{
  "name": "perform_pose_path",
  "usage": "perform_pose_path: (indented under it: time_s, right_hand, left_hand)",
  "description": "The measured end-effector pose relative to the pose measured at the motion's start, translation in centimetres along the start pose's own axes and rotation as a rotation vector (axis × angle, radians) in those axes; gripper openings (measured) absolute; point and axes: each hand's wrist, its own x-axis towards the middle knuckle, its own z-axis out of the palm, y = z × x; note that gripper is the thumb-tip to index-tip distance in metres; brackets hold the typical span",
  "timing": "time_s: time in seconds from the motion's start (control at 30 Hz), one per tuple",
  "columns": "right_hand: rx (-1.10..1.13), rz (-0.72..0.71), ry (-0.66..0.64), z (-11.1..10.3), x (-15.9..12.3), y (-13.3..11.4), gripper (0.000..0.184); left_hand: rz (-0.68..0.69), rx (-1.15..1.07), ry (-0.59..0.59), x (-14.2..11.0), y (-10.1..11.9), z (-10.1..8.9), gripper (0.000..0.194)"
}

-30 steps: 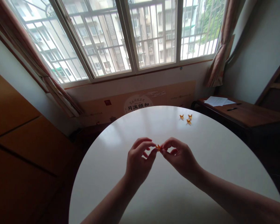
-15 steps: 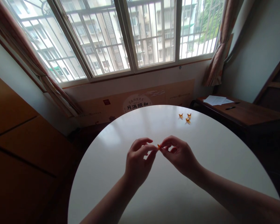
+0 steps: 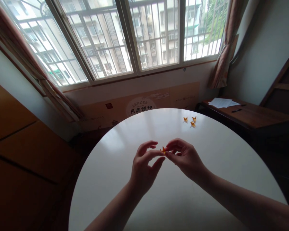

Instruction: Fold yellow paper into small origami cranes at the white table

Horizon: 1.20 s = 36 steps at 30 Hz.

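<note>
Over the middle of the white round table (image 3: 125, 179), a tiny orange folded paper crane (image 3: 163, 149) is pinched between the thumb and index finger of my right hand (image 3: 183, 154). Pointed tips of the crane stick up above the fingers. My left hand (image 3: 144, 163) is on the other side of it, index fingertip at the crane's near edge, with thumb and fingers spread apart. Three similar orange paper cranes stand near the table's far right edge: a left one (image 3: 185, 119), a right one (image 3: 194, 118) and a nearer one (image 3: 193, 124).
Behind the table is a barred window (image 3: 156, 35) above a printed cardboard panel (image 3: 159, 96). To the right, a low wooden table (image 3: 255, 114) carries white papers (image 3: 221, 102) and a dark pen-like object (image 3: 236, 110). A wooden cabinet (image 3: 12, 154) stands at left.
My left thumb has come away from the index finger, loosening the left pinch. More of the crane's pointed tips now show between the hands. The view has shifted slightly.
</note>
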Motion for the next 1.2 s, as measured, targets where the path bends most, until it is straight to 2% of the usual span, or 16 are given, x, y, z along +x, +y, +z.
perform_pose_path:
  time_s: [0.17,0.4,0.5,0.63,0.87,1.2]
  right_hand:
    - [0.004,0.006,-0.007,0.01,-0.17,0.01,0.022]
    - [0.111,0.16,-0.079,-0.07,-0.13,0.61,0.03]
    - [0.178,0.219,-0.08,-0.1,-0.03,0.81,0.034]
    - [0.253,0.268,-0.085,-0.17,0.04,0.75,0.036]
    - [0.287,0.31,-0.067,-0.18,0.06,0.32,0.037]
    - [0.333,0.333,-0.08,-0.27,0.12,0.16,0.031]
  left_hand:
    - [-0.098,-0.094,-0.018,0.07,-0.05,0.17,0.006]
    - [-0.503,-0.421,-0.036,0.29,-0.82,0.8,0.013]
    - [-0.617,-0.551,-0.06,0.51,-0.95,0.9,0.018]
    - [-0.713,-0.615,-0.104,0.81,-0.58,0.83,0.026]
    - [-0.712,-0.614,-0.105,0.69,-0.69,1.0,0.022]
    - [-0.439,-0.487,-0.194,0.57,-0.99,0.15,0.011]
